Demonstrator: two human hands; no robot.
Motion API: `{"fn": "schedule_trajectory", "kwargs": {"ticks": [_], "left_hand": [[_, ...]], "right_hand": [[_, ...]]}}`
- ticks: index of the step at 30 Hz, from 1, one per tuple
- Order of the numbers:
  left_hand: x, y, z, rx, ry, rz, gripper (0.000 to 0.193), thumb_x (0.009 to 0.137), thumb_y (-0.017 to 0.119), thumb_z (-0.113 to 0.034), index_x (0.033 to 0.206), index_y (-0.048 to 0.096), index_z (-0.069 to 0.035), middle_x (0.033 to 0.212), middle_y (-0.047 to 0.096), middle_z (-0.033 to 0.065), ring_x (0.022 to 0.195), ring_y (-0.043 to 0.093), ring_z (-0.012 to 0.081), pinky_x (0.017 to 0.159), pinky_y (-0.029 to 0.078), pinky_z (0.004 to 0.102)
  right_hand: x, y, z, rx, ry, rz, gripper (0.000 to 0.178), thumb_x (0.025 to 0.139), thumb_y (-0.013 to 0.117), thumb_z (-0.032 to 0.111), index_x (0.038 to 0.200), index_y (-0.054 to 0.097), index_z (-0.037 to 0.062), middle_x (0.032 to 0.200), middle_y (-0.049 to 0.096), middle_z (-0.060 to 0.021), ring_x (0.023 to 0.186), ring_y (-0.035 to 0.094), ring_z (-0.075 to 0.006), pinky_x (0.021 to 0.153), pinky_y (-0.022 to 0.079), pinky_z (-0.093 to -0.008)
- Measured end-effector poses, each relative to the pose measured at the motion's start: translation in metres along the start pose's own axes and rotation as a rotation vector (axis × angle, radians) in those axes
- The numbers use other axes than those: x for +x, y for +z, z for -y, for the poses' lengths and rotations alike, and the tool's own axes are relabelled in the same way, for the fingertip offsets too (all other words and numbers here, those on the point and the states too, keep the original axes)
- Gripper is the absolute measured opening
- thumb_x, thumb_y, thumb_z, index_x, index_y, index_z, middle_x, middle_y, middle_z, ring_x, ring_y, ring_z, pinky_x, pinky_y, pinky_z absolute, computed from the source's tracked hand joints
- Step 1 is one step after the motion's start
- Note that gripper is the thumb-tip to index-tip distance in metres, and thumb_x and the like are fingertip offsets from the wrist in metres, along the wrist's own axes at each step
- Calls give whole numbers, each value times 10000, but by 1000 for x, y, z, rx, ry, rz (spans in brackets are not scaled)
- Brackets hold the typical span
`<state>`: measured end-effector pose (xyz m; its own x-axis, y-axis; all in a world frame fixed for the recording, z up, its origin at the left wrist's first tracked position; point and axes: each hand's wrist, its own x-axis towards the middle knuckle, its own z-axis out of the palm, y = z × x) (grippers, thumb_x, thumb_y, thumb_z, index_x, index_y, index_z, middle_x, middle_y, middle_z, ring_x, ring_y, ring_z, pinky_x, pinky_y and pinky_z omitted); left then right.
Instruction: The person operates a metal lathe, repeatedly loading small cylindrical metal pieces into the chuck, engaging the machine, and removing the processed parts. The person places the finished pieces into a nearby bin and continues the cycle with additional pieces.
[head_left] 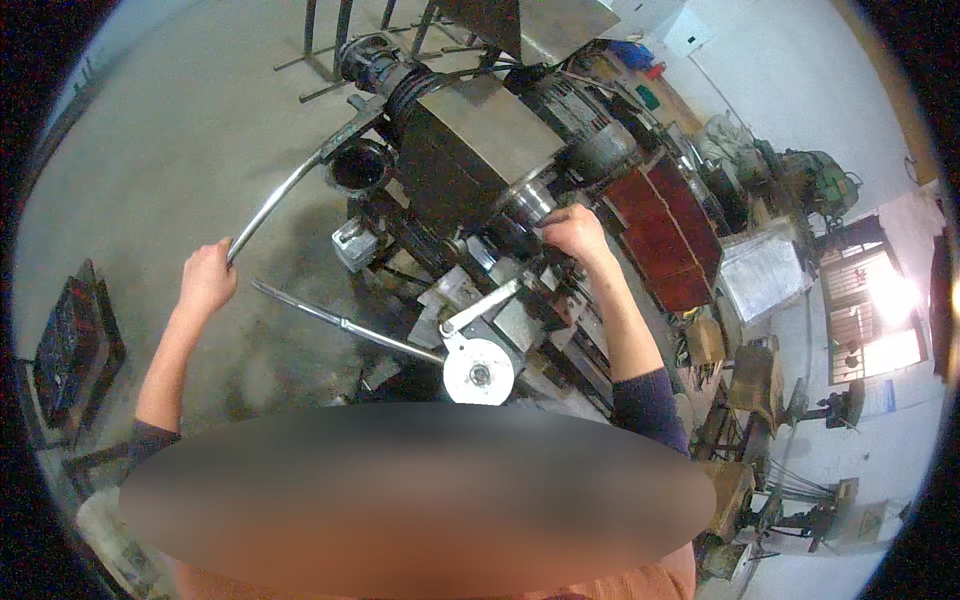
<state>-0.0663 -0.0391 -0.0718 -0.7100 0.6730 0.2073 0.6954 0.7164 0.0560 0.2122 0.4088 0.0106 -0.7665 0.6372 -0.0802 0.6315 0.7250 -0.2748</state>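
So, two-handed work at a lathe-type machine here. Left hand (pixel 208 277) is wrapped in a fist around the lower end of a long, shiny steel lever (pixel 275 205) that runs up to the far end of the big grey, boxy metal headstock (pixel 485 140). Right hand (pixel 577 238) is up at the front of the bright, round steel chuck (pixel 528 200) — fingers curled, but I can't make out whether they're pinching a small part or just resting on the chuck (fingertips are hidden, annoyingly).

The chuck sits on the near side of the headstock, right of the white metal disc (pixel 478 372) with the long silver handle (pixel 340 323), which neither hand is touching.

My read: this is the loading or unloading step, lever hand working the clamp while the other minds the chuck. If so, the next move calls for a firm, steady lever stroke with the right fingers well clear of the gripping faces — that's where you'd get nipped.
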Motion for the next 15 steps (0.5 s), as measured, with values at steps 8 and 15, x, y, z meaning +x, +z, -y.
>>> {"fn": "schedule_trajectory", "kwargs": {"ticks": [8,15], "left_hand": [[108,21,134,267,212,-275,36,661,560,-68,678,554,-38,626,569,156,606,578,320,549,460,411],[110,23,130,246,248,-346,23,628,547,-34,612,531,-30,650,572,174,657,567,353,593,453,439]], "right_hand": [[4,2,-1,51,70,-7,316,572,613,323,809,704,135,757,650,-128,736,632,-273,712,487,-340],[1,2,-3,-11,57,-33,280,581,609,302,810,705,173,833,650,-117,783,627,-277,735,492,-345]]}}
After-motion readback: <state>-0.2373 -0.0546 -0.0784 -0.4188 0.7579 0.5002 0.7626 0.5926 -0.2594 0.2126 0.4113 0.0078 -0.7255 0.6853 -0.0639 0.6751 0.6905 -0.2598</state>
